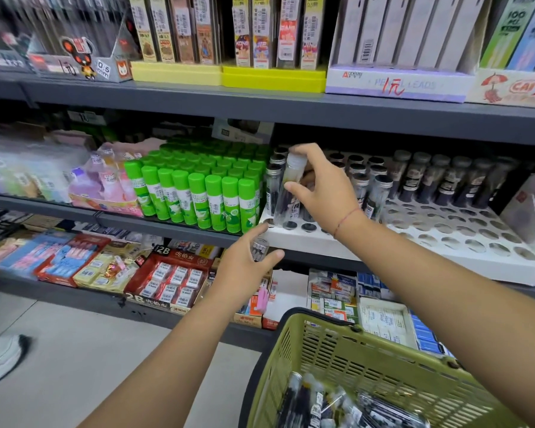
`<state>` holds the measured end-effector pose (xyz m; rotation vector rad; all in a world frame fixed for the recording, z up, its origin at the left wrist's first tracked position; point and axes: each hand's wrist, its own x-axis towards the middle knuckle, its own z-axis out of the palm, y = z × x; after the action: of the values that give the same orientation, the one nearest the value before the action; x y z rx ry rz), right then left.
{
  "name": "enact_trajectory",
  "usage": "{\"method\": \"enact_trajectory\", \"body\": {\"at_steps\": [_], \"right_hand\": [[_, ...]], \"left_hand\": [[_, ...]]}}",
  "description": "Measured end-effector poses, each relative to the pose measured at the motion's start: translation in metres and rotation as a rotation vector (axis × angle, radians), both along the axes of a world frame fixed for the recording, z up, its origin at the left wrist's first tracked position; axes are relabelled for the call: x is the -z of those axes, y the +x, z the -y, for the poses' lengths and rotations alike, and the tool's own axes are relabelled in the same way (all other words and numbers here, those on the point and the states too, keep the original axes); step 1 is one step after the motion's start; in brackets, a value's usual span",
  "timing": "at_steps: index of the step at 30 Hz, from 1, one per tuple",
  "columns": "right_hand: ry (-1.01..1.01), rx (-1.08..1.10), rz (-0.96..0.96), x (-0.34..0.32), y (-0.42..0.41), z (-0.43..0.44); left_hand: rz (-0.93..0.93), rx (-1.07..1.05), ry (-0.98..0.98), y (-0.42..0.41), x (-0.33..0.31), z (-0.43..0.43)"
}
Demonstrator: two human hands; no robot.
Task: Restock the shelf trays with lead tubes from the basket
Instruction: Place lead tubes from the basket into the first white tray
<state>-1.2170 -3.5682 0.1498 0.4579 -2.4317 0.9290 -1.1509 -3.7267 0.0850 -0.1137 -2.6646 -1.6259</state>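
Clear, pale-capped plastic lead tube (286, 193) with dark leads is leaning, pinched in the right grip (322, 186), just above the white holed tray (291, 240); below, the left grip (244, 267) is clutching a second tube (260, 247).

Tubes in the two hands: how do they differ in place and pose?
The right tube, pinched by the right hand, stands nearly upright over the tray. The left tube, gripped by the left hand, is lower, before the tray's front edge. The right tube shows nearly whole, while the hand hides most of the left tube. Both look clear.
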Motion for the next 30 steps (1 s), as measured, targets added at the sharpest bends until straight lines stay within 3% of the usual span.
{"method": "enact_trajectory", "body": {"at_steps": [6,13,22,27,30], "right_hand": [[-0.002,-0.010,-0.031,-0.004,0.019,-0.008],[-0.243,0.095,-0.093,-0.011,0.057,-0.086],[-0.200,0.534,-0.023,-0.016,0.053,-0.195],[-0.209,0.470,0.017,-0.009,0.012,-0.204],[-0.111,0.462,0.050,-0.009,-0.006,-0.201]], "left_hand": [[-0.001,0.000,0.002,-0.001,-0.002,-0.004],[-0.106,-0.028,-0.077,0.007,-0.015,-0.031],[-0.159,0.309,-0.185,0.023,-0.015,-0.104],[-0.185,0.421,-0.284,0.017,-0.011,-0.154],[-0.199,0.437,-0.326,0.014,-0.008,-0.170]]}}
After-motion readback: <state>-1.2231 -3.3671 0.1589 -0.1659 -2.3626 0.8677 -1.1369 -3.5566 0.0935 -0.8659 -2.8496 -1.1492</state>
